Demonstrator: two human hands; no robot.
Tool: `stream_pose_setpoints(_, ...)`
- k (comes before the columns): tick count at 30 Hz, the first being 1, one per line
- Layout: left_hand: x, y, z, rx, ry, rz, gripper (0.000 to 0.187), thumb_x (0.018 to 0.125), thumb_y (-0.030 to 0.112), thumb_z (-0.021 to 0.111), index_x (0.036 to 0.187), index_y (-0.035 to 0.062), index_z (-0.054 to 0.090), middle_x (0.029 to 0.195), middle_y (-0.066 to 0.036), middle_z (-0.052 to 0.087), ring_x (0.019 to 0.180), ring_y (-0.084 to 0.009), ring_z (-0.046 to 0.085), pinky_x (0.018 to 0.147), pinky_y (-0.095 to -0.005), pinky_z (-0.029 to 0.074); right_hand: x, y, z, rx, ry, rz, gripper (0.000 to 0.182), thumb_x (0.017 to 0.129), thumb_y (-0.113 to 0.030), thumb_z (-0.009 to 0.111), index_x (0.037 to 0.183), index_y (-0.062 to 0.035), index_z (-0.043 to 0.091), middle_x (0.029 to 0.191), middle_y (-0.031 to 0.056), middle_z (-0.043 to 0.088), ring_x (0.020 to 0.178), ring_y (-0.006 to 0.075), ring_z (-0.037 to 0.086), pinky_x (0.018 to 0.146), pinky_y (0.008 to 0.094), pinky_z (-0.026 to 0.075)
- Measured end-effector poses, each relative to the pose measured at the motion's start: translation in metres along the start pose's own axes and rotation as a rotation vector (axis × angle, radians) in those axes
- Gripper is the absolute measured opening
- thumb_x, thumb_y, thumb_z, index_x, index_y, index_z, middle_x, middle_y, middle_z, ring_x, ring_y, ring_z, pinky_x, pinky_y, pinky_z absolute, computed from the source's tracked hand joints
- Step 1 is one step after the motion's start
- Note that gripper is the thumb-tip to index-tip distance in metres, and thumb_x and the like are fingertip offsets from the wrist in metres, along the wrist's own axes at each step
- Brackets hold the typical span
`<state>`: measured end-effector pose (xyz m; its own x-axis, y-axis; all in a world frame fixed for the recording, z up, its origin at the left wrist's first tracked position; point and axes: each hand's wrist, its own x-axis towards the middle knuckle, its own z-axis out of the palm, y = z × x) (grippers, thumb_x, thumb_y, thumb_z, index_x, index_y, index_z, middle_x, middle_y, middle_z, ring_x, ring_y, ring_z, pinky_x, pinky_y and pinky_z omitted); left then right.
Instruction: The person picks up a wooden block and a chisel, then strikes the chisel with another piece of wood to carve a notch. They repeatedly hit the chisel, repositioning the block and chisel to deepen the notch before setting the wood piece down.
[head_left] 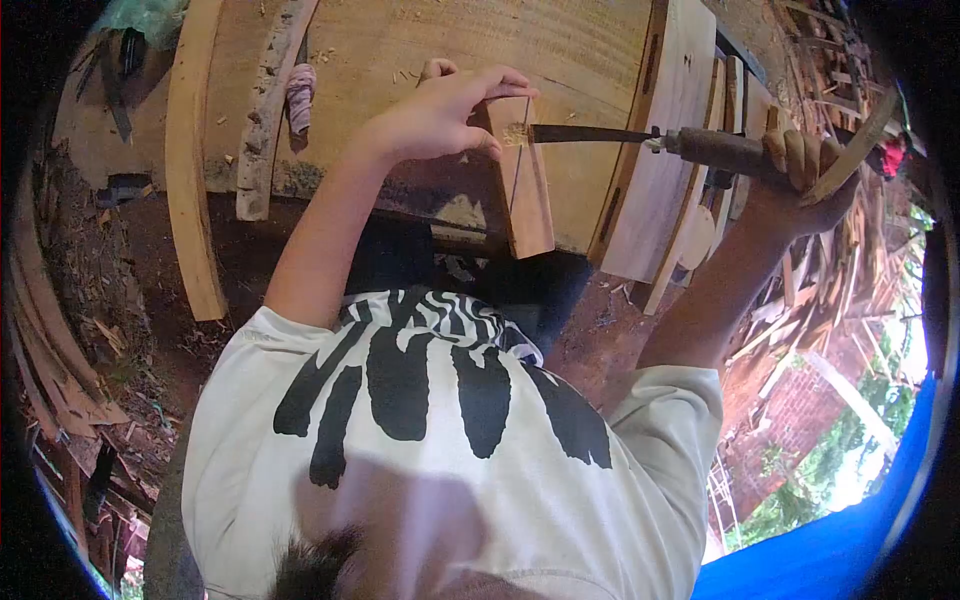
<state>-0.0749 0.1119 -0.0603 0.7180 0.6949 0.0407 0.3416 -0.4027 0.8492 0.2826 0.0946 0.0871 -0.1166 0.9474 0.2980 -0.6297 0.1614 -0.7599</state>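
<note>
My left hand grips the upper end of a rectangular wooden block, thumb on its near side and fingers over its far end. A dark line runs lengthwise along the block, and a rough, chipped patch shows near its upper end. The tip of a narrow dark blade meets the block at that patch. This blade belongs to a tool with a thick, round wooden handle, bound where the two join. My right hand is closed around the handle's far end, beside a curved pale wooden piece.
The block lies at the near edge of a wooden work surface. Long timber pieces lie to the left, near a rolled pink cloth. Wider boards lie under the tool. Scrap wood is heaped at the right.
</note>
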Motion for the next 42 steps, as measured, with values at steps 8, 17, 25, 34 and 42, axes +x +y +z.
stream_pose_setpoints(8, 0.000, -0.003, 0.002, -0.035, 0.017, 0.004, 0.071, 0.068, 0.014, 0.075, 0.133, 0.0144, 0.047, 0.133, -0.003, 0.057, 0.115, -0.0186, 0.052, 0.102, -0.0337, 0.023, 0.032, 0.005, 0.014, 0.010, -0.084, 0.098, 0.032, 0.092, -0.043, 0.048, 0.079, -0.0137, 0.051, 0.060, -0.0009, 0.043, 0.056, 0.0128, 0.041, 0.059, 0.0299, 0.033)
stream_pose_setpoints(17, -0.002, 0.002, 0.001, -0.009, -0.013, -0.046, 0.072, 0.069, 0.018, 0.076, 0.135, 0.0167, 0.047, 0.133, -0.002, 0.057, 0.123, -0.0194, 0.047, 0.106, -0.0350, 0.021, 0.059, 0.011, 0.022, -0.106, -0.199, 0.105, 0.028, 0.092, -0.039, 0.050, 0.086, -0.0118, 0.055, 0.062, -0.0025, 0.045, 0.058, 0.0106, 0.042, 0.061, 0.0292, 0.034)
stream_pose_setpoints(25, 0.061, 0.065, 0.004, -0.128, 0.084, 0.227, 0.070, 0.080, 0.048, 0.071, 0.130, 0.0054, 0.048, 0.123, -0.017, 0.057, 0.120, -0.0286, 0.051, 0.097, -0.0427, 0.041, 0.057, 0.007, 0.019, -0.122, -0.248, 0.084, 0.029, 0.094, -0.040, 0.046, 0.085, -0.0136, 0.054, 0.062, -0.0051, 0.042, 0.058, 0.0105, 0.040, 0.061, 0.0294, 0.034)
stream_pose_setpoints(34, 0.135, 0.099, 0.045, -0.484, -0.101, 0.160, 0.049, 0.089, 0.056, 0.057, 0.094, 0.0074, 0.061, 0.064, 0.004, 0.045, 0.057, -0.0065, 0.046, 0.051, -0.0241, 0.037, 0.040, -0.001, 0.001, -0.238, -0.047, -0.058, 0.035, 0.091, -0.043, 0.047, 0.096, -0.0097, 0.057, 0.071, 0.0043, 0.052, 0.063, 0.0178, 0.050, 0.064, 0.0339, 0.040)
stream_pose_setpoints(42, 0.144, 0.082, 0.050, -0.691, 0.096, 0.251, 0.051, 0.089, 0.056, 0.058, 0.097, 0.0052, 0.063, 0.067, 0.002, 0.050, 0.060, -0.0084, 0.048, 0.052, -0.0243, 0.038, 0.000, -0.106, 0.007, -1.049, 0.618, -0.260, 0.035, 0.088, -0.028, 0.057, 0.112, -0.0032, 0.058, 0.098, 0.0122, 0.062, 0.092, 0.0268, 0.061, 0.083, 0.0379, 0.049)
